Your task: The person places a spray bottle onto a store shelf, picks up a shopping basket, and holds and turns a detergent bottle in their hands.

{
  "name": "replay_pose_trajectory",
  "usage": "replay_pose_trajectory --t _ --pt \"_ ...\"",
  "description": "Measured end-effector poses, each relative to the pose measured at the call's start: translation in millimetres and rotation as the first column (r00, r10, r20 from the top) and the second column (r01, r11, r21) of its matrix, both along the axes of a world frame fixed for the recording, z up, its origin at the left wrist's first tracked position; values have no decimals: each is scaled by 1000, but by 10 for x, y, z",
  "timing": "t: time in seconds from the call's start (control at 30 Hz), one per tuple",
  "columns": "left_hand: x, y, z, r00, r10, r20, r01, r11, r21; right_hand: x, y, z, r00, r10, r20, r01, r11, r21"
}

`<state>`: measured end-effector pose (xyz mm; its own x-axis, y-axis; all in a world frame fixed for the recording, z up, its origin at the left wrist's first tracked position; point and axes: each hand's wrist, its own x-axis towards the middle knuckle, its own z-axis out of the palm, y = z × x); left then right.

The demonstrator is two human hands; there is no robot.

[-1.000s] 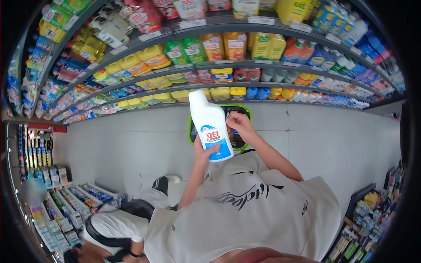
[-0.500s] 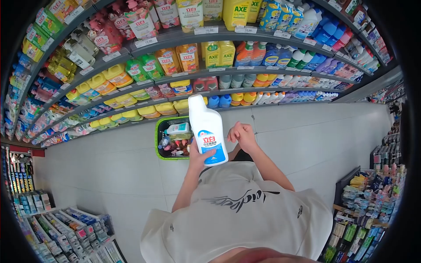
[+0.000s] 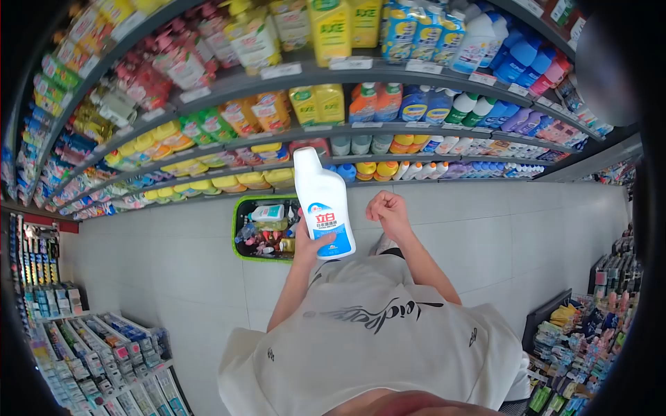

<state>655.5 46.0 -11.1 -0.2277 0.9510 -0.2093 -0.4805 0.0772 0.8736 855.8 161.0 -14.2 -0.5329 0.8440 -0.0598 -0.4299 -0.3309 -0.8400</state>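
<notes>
My left hand point(image 3: 310, 243) is wrapped round a white plastic detergent bottle point(image 3: 322, 188) with a blue and red label. The bottle stands nearly upright in front of my chest, its white cap at the top and its label turned towards me. To the right of it my right hand point(image 3: 388, 211) is raised with fingers curled in, apart from the bottle; nothing shows in it. Left of the bottle, on the floor, a black shopping basket with a green rim point(image 3: 262, 259) contains a white bottle point(image 3: 267, 213) and several small packages.
Ahead, curved-looking shelves point(image 3: 250, 82) hold rows of cleaning-product bottles. A display rack point(image 3: 114, 357) stands at the lower left, another goods rack point(image 3: 576, 333) at the lower right. Grey floor tiles point(image 3: 472, 243) lie between. Something grey and blurred point(image 3: 614, 69) shows at the upper right.
The camera view has shifted, so the shelves and basket sit differently in it. A shoe now shows below my right hand, and a blurred grey shape has appeared at the upper right. Both hands keep their pose.
</notes>
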Motion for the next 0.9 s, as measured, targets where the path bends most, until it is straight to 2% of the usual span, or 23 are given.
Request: replay_pose_trajectory --t 0.07,0.37,0.47,0.63,0.73,0.9 --pt "267 347 -65 999 27 -23 -27 999 25 272 297 21 999 -37 -7 37 999 13" --pt "1662 1639 -40 989 -132 64 129 990 52 1847 1244 -93 979 -201 16 200 978 56" --pt "2069 1939 -46 970 -217 106 209 975 79 2279 1391 -171 968 -241 -62 244 969 41" --pt "2625 2363 44 940 -341 23 339 939 60 2766 1564 23 912 -406 54 406 914 2" --pt "2926 2601 78 880 -475 11 472 877 93 3029 1628 -16 877 -481 -15 481 876 28" --pt "3497 3071 102 798 -602 -30 602 797 44 3597 1739 -38 822 -569 17 569 822 -12"
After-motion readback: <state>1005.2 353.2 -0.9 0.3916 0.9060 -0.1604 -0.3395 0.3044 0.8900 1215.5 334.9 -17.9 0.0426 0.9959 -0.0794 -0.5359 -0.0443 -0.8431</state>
